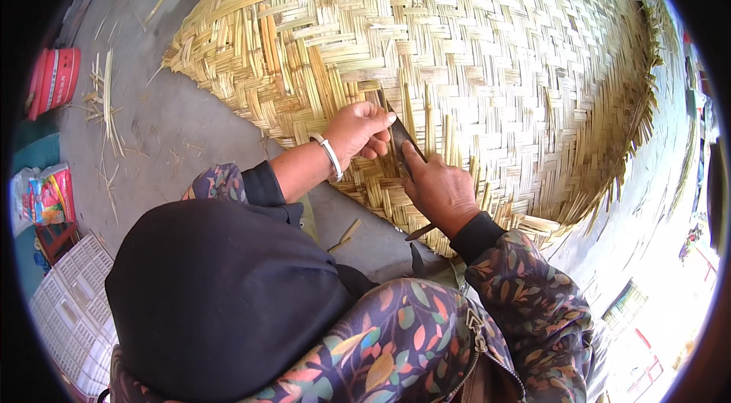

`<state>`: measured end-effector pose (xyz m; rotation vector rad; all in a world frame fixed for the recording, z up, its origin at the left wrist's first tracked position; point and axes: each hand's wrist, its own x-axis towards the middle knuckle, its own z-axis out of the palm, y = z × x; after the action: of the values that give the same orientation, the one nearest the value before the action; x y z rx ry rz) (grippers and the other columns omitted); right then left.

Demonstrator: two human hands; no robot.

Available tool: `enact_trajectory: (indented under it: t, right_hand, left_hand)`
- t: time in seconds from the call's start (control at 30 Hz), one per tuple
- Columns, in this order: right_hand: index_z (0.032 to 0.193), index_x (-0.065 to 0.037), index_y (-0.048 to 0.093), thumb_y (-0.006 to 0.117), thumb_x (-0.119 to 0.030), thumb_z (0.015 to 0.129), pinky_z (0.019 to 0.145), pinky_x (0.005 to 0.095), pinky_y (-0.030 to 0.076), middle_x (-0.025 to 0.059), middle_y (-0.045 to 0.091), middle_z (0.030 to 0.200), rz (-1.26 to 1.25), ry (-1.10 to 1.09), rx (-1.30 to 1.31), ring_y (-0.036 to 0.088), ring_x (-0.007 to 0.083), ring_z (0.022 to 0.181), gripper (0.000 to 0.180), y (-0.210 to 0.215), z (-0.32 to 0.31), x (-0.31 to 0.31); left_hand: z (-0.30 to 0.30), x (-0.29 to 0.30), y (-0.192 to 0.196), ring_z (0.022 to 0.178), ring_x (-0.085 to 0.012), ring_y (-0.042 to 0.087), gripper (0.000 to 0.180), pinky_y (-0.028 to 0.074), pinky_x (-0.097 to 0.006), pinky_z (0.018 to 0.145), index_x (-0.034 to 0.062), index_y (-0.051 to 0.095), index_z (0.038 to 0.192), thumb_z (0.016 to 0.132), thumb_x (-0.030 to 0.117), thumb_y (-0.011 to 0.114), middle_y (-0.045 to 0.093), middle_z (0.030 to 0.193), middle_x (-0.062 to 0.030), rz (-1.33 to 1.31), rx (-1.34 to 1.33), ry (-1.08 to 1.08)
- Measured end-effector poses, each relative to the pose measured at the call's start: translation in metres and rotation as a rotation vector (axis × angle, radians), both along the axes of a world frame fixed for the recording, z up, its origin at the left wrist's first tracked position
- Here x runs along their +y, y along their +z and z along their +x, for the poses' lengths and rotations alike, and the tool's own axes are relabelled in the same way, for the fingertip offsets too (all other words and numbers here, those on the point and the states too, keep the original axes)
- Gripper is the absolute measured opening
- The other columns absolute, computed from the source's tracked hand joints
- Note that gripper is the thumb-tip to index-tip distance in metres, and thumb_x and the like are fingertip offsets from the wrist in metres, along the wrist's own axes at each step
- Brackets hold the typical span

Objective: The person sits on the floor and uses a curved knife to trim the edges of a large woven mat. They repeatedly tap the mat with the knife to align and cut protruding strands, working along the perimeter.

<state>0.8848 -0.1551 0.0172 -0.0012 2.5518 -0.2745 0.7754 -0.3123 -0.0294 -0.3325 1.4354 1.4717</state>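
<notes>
Hands [400, 163] probably gripping blade [403, 145] on mat [487, 45]

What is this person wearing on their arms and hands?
Both hands are bare, without gloves. The left hand has a pale, silver-white bangle on the wrist, and its dark floral sleeve with black cuff is pushed up the forearm. The right hand comes out of a matching floral sleeve with leaf shapes in orange, teal and purple, ending in a black cuff.

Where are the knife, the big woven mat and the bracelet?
knife [401, 142]: head view, on the dark blade.
woven mat [487, 45]: head view, on its bare weave.
bracelet [330, 156]: head view, on the white band.
</notes>
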Motion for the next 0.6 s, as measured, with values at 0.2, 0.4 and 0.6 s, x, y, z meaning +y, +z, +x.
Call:
enact_trajectory:
  t: [0.2,0.4,0.6]
  right_hand:
    - [0.139,-0.014,0.047,0.056,-0.023,0.087,0.052,0.0447,0.052,0.0151,0.063,0.077,0.084,0.096,-0.003,0.064,0.0322,0.058,0.053,0.02,0.024,0.011]
    - [0.135,-0.013,0.053,0.062,-0.026,0.082,0.05,0.042,0.05,0.0132,0.062,0.07,0.028,0.148,-0.118,0.063,0.0289,0.056,0.055,0.102,0.067,0.061]
    - [0.134,-0.011,0.053,0.068,-0.016,0.077,0.062,0.0398,0.052,0.015,0.064,0.073,-0.31,-0.163,-0.176,0.066,0.0302,0.065,0.059,0.144,0.067,0.089]
  left_hand:
    - [0.01,0.007,-0.01,0.061,-0.0148,0.067,0.017,0.054,-0.026,0.051,0.0062,0.052,0.094,0.095,0.02,0.062,0.065,0.074,-0.0055,-0.079,0.086,0.035]
    - [0.005,0.016,-0.017,0.051,-0.0164,0.066,0.017,0.054,-0.029,0.043,0.0015,0.052,0.092,0.095,0.016,0.061,0.065,0.07,-0.0088,-0.138,0.117,0.017]
    - [0.007,0.01,-0.01,0.059,-0.0154,0.068,0.02,0.055,-0.027,0.048,0.0042,0.053,0.107,0.094,0.017,0.062,0.066,0.078,-0.0078,0.024,0.057,0.002]
